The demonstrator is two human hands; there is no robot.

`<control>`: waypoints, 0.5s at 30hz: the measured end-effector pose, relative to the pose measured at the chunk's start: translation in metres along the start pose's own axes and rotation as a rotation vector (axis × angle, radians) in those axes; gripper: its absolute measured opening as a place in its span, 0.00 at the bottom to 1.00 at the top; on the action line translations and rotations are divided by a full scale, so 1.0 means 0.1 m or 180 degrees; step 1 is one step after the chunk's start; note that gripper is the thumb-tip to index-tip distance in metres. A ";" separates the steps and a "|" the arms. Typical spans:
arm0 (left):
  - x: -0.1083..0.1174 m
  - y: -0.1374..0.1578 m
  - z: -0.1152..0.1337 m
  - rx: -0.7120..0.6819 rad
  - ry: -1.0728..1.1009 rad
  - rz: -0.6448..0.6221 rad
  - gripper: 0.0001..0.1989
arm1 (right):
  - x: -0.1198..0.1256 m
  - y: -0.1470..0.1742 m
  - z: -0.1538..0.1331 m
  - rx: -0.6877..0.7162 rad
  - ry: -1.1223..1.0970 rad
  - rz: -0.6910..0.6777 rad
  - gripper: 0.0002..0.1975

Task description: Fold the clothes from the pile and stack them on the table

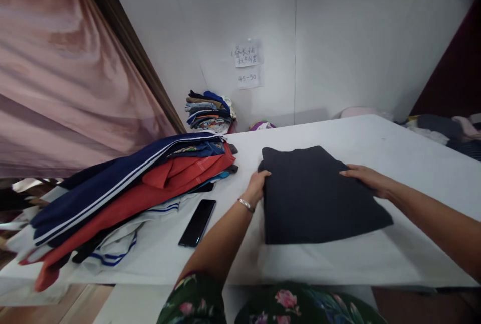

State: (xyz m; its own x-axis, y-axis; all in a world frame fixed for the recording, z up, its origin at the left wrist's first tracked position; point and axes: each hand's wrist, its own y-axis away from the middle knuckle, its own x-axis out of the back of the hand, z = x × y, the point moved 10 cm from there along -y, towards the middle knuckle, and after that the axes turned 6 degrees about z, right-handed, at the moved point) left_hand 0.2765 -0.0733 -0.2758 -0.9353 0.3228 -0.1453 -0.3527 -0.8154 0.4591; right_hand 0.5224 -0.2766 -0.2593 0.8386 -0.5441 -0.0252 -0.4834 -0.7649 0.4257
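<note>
L hand [257,186] on flat squarish dk cloth [315,198]

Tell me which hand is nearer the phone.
Left: the left hand is beyond and right of the phone; the right hand is farther right, across the dark cloth.

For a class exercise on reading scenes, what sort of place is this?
Probably a clothing workroom: a broad white table, a heap of garments on it, and a separate dark cloth being handled.
</note>
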 end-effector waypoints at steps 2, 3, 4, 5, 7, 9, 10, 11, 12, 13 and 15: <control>0.09 -0.16 0.07 0.0236 -0.0226 -0.0039 0.08 | -0.12 0.25 0.25 0.0015 -0.0315 0.0041 0.17; 0.13 -0.23 0.07 0.0336 -0.0350 -0.0059 0.07 | -0.18 0.36 0.40 -0.0030 -0.0439 0.0011 0.19; 0.17 -0.27 0.05 0.0411 -0.0472 -0.0079 0.07 | -0.24 0.44 0.55 -0.0099 -0.0502 -0.0015 0.21; 0.19 -0.29 0.02 0.0459 -0.0587 -0.0099 0.07 | -0.28 0.51 0.68 -0.0190 -0.0535 -0.0040 0.22; 0.24 -0.28 -0.04 0.0432 -0.0770 -0.0127 0.09 | -0.29 0.55 0.87 -0.0351 -0.0548 -0.0088 0.25; 0.28 -0.22 -0.06 0.0250 -0.0860 -0.0125 0.13 | -0.24 0.51 0.89 -0.0382 -0.0611 -0.0143 0.24; 0.31 -0.17 -0.04 0.0102 -0.0896 -0.0103 0.15 | -0.20 0.46 0.87 -0.0367 -0.0671 -0.0169 0.22; 0.36 -0.12 -0.02 -0.0076 -0.0968 -0.0053 0.17 | -0.16 0.40 0.83 -0.0346 -0.0751 -0.0183 0.19; 0.42 -0.07 0.00 -0.0250 -0.1079 0.0013 0.20 | -0.11 0.33 0.79 -0.0338 -0.0834 -0.0172 0.16; 0.50 0.00 0.01 -0.0397 -0.1218 0.0080 0.24 | -0.07 0.26 0.76 -0.0339 -0.0896 -0.0139 0.13; 0.67 0.14 -0.01 -0.0591 -0.1486 0.0190 0.29 | 0.01 0.09 0.68 -0.0254 -0.0948 -0.0013 0.10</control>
State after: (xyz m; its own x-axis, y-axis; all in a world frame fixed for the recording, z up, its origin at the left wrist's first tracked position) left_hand 0.2091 -0.0638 -0.2801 -0.8558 0.4190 0.3033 -0.3381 -0.8969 0.2850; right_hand 0.5018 -0.3076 -0.3167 0.7244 -0.6271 -0.2862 -0.4490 -0.7443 0.4944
